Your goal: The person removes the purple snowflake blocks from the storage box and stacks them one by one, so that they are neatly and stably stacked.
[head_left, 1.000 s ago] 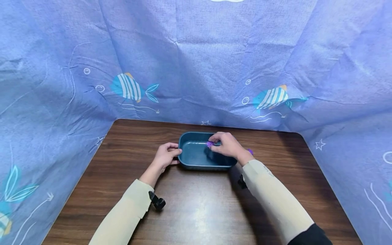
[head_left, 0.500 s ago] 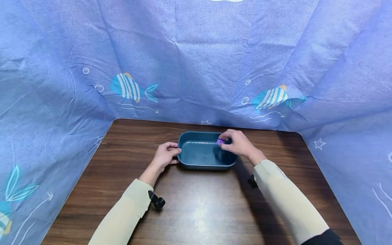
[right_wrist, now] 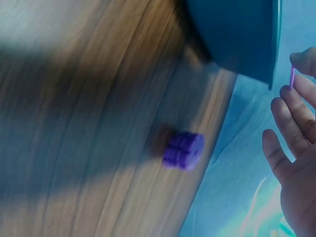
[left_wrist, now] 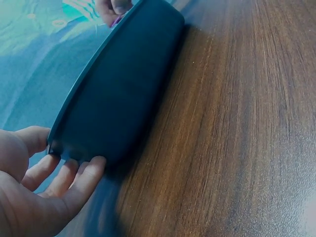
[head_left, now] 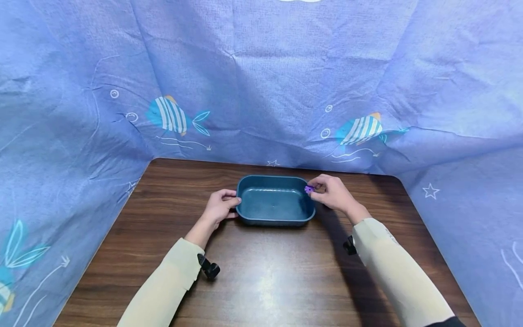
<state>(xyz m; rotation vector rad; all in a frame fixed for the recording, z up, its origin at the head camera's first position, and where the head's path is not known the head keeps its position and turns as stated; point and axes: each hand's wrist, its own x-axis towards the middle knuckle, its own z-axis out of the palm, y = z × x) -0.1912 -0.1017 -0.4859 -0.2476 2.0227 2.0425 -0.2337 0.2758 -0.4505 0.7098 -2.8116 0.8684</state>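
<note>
My left hand (head_left: 218,209) grips the left end of a dark teal rectangular tub (head_left: 274,223), thumb at the rim and fingers against the outer wall. In the left wrist view the fingertips press the tub's side (left_wrist: 113,94). Above the tub's right end, my right hand (head_left: 333,194) pinches a thin purple notched disc (head_left: 309,189) between thumb and fingers. Seen edge-on in the right wrist view, the disc (right_wrist: 292,77) is held above rim height. On the table, right of the tub, lies a short purple notched cylinder (right_wrist: 184,150), like several discs stacked; the right hand hides it in the head view.
The tub stands near the far edge of a brown wood-grain table (head_left: 261,272). Behind and beside the table hangs a blue cloth (head_left: 261,91) printed with fish. A small black device (head_left: 210,269) is strapped at the left wrist, another (head_left: 350,245) at the right.
My right hand has moved right with the purple disc, from over the tub's middle to its right rim. The left hand and tub have stayed nearly in place.
</note>
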